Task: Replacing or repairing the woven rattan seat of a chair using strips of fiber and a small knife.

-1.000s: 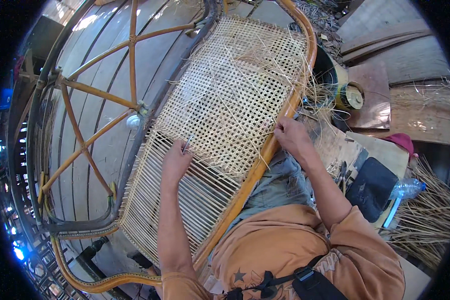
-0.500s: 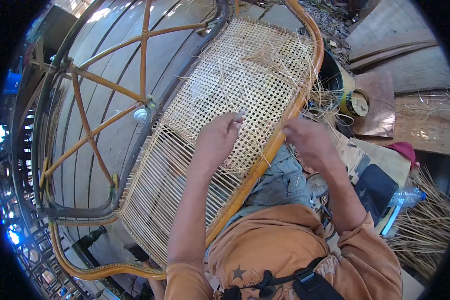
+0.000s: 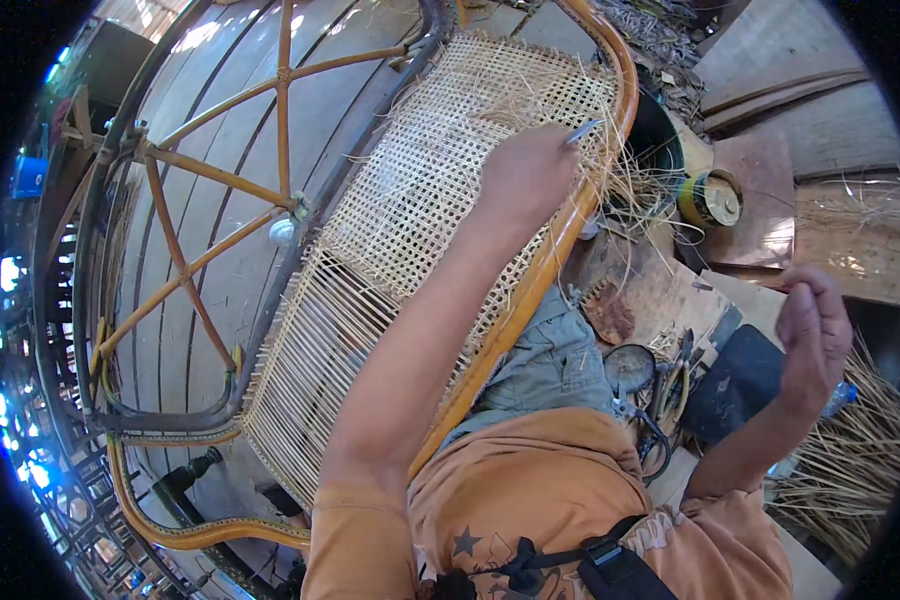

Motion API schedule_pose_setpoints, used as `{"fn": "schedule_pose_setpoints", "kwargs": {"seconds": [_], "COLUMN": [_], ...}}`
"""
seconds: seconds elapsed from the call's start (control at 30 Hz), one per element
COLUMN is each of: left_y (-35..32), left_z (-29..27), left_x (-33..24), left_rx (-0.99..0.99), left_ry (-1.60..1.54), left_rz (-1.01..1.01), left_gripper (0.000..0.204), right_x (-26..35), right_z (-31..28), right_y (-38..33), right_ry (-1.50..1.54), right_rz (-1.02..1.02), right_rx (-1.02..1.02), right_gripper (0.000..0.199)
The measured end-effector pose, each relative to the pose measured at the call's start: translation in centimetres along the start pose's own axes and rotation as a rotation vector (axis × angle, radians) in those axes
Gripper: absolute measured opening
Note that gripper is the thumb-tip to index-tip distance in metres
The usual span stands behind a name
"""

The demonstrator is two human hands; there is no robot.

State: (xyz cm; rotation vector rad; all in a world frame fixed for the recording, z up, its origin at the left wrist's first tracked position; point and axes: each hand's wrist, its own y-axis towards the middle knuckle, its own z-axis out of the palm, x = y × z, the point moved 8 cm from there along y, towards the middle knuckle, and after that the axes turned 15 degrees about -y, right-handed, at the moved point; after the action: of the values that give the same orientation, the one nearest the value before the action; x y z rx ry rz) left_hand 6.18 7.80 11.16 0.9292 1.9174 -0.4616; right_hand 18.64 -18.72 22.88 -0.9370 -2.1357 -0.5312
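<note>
A cane-webbed panel (image 3: 420, 190) lies stretched in a curved rattan frame (image 3: 530, 310) across my lap. Its far part is a woven open mesh, while the near part has only parallel strands (image 3: 310, 350). My left hand (image 3: 532, 178) is closed over the mesh near the frame's right rail, with the slim pale tip of a metal tool (image 3: 583, 130) sticking out past its fingers. Out to the right, away from the panel, my right hand (image 3: 815, 325) is raised with thumb and fingers pressed together. Whatever it may pinch is too fine to see.
Loose cane strands (image 3: 640, 190) hang over the right rail beside a yellow can (image 3: 710, 198). Pliers and scissors (image 3: 655, 420) lie by my right thigh, near a dark flat pad (image 3: 735, 385). Bundled cane (image 3: 840, 490) lies at lower right. A crossed-pole rattan frame (image 3: 180, 270) stands left.
My left hand has moved up and right over the mesh, bringing the tool tip into plain sight. My right hand has swung outward to the right, away from the rail.
</note>
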Motion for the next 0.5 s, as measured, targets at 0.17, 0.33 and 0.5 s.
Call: {"fn": "schedule_pose_setpoints", "kwargs": {"seconds": [0.17,0.33,0.5], "left_y": [1.6,-2.7,-7.9], "left_z": [5.5,1.8,-2.2], "left_x": [0.6,3.3,9.1], "left_rx": [0.277,0.375,0.441], "left_ry": [-0.025,-0.196,0.105], "left_rz": [0.065,-0.277,-0.372], "left_gripper": [0.031,0.032,0.047], "right_x": [2.5,-1.0,-1.2], "right_z": [13.8,20.2,23.2], "right_y": [-2.3,-2.3,-0.2], "right_ry": [-0.113,-0.154,-0.169], "right_rz": [-0.257,-0.175,-0.363], "right_rx": [0.655,0.773,0.595], "right_gripper": [0.020,0.019,0.015]}}
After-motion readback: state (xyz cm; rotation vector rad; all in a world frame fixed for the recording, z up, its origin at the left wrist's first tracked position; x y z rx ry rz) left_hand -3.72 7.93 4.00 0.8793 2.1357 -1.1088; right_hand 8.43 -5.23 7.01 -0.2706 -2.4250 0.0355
